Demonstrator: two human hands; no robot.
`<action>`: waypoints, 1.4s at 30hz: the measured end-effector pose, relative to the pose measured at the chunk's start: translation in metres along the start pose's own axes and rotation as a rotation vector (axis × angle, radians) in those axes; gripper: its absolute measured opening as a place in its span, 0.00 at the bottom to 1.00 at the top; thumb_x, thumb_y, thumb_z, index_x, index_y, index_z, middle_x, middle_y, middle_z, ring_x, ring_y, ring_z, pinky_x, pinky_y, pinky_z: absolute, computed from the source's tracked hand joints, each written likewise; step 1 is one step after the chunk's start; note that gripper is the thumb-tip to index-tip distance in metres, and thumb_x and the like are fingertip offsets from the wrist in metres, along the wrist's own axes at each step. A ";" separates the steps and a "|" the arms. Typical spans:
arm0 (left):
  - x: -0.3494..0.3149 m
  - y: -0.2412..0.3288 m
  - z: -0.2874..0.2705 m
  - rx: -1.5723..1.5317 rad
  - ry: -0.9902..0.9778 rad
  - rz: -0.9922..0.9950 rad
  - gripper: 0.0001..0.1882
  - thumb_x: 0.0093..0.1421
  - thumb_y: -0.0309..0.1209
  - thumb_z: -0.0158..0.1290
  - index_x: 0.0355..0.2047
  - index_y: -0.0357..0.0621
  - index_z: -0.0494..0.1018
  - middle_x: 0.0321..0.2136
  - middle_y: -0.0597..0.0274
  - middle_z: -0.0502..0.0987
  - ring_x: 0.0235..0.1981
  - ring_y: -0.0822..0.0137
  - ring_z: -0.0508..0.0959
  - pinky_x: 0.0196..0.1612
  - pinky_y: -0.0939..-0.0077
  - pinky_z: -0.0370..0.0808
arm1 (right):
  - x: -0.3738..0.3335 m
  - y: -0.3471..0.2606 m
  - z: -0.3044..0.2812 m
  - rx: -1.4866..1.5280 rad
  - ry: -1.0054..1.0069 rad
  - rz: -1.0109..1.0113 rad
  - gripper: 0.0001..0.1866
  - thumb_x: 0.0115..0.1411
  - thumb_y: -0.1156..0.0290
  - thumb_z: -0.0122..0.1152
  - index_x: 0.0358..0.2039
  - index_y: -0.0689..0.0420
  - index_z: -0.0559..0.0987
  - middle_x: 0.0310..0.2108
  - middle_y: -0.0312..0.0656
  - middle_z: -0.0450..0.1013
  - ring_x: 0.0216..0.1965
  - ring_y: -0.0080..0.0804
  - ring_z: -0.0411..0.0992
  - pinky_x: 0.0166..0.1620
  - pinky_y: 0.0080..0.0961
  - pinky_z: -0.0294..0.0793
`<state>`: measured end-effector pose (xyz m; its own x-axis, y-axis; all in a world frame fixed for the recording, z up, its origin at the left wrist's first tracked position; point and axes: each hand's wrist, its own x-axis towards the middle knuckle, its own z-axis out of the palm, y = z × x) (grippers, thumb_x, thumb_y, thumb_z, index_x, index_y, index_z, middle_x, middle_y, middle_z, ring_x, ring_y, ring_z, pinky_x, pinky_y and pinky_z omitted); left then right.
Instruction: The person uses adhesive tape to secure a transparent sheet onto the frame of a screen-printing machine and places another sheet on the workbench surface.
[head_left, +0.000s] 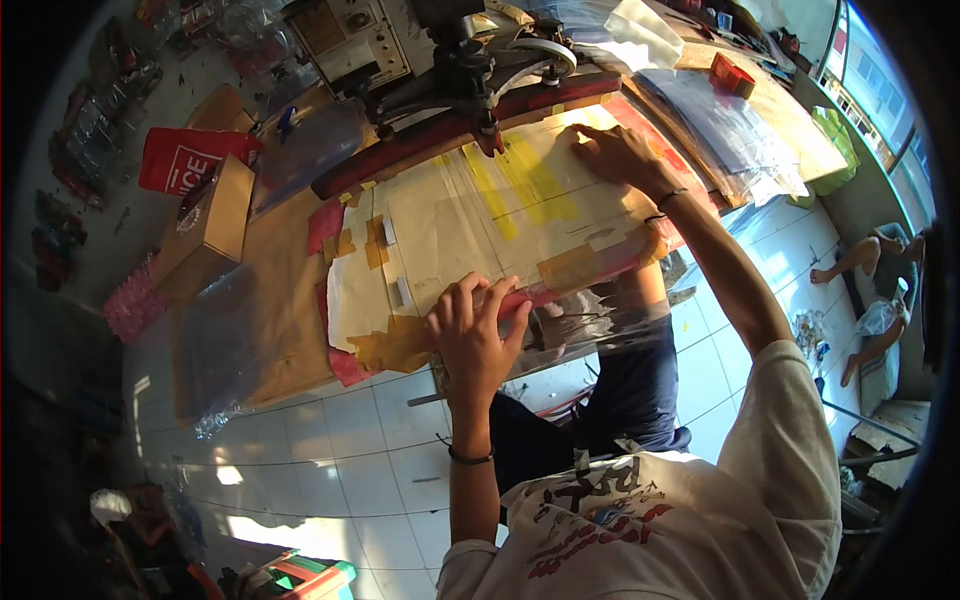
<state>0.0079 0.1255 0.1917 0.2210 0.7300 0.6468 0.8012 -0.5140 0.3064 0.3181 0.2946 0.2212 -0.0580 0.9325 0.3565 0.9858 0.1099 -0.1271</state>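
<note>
A board covered in cream paper point(430, 250), patched with yellow and brown tape, lies before me under a press machine point(470, 85) with a long dark-red bar point(400, 150). My left hand point(472, 330) rests on the board's near edge, fingers apart, with nothing visibly gripped. Farther right, my right hand point(622, 160) lies on the paper close to the bar's right end. Its index finger is stretched out and the other fingers are partly bent. Clear plastic film point(600, 320) hangs over the near edge, above my lap. Two small pale blocks point(402, 292) sit on the board's left part.
On the left stand an open cardboard box point(215, 225) and a red bag point(185, 160). Clear plastic sheets point(715, 125) are stacked at right near a red tape holder point(732, 75). A control box point(350, 40) stands behind. Another person point(880, 280) sits at far right.
</note>
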 end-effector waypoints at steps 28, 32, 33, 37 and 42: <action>-0.003 -0.003 -0.001 -0.097 0.023 0.035 0.18 0.55 0.44 0.62 0.46 0.58 0.80 0.42 0.67 0.71 0.47 0.62 0.70 0.46 0.61 0.62 | 0.007 0.027 -0.013 0.195 -0.235 -0.281 0.21 0.71 0.54 0.45 0.57 0.47 0.77 0.43 0.51 0.79 0.44 0.49 0.77 0.51 0.41 0.73; -0.002 -0.003 -0.011 -0.035 0.019 -0.009 0.15 0.56 0.42 0.62 0.44 0.58 0.81 0.40 0.67 0.72 0.45 0.62 0.71 0.45 0.61 0.64 | -0.089 -0.010 -0.036 0.188 0.069 -0.130 0.22 0.67 0.56 0.55 0.58 0.52 0.75 0.53 0.50 0.73 0.56 0.46 0.70 0.59 0.37 0.68; 0.005 -0.001 -0.011 -0.075 -0.037 0.015 0.14 0.56 0.41 0.62 0.42 0.57 0.82 0.38 0.66 0.73 0.43 0.61 0.73 0.44 0.62 0.66 | -0.109 -0.001 -0.039 0.178 0.068 -0.116 0.22 0.67 0.56 0.55 0.58 0.52 0.75 0.53 0.50 0.73 0.56 0.46 0.70 0.59 0.37 0.68; 0.044 -0.011 -0.031 -0.125 -0.264 0.034 0.10 0.56 0.38 0.63 0.37 0.51 0.83 0.35 0.61 0.75 0.39 0.57 0.75 0.44 0.63 0.71 | -0.149 0.015 -0.032 0.036 0.209 0.003 0.29 0.63 0.52 0.60 0.58 0.59 0.74 0.57 0.51 0.71 0.61 0.47 0.65 0.64 0.40 0.62; 0.082 -0.038 0.000 -0.181 -0.359 0.137 0.20 0.57 0.41 0.62 0.46 0.43 0.78 0.47 0.54 0.75 0.50 0.52 0.75 0.55 0.61 0.71 | -0.170 0.003 -0.018 0.181 0.461 -0.025 0.22 0.61 0.61 0.64 0.52 0.58 0.77 0.55 0.48 0.72 0.60 0.47 0.66 0.63 0.40 0.62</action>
<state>-0.0040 0.2052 0.2333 0.5239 0.7434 0.4158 0.6472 -0.6648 0.3731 0.3337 0.1302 0.1773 0.0351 0.6837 0.7289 0.9394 0.2263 -0.2575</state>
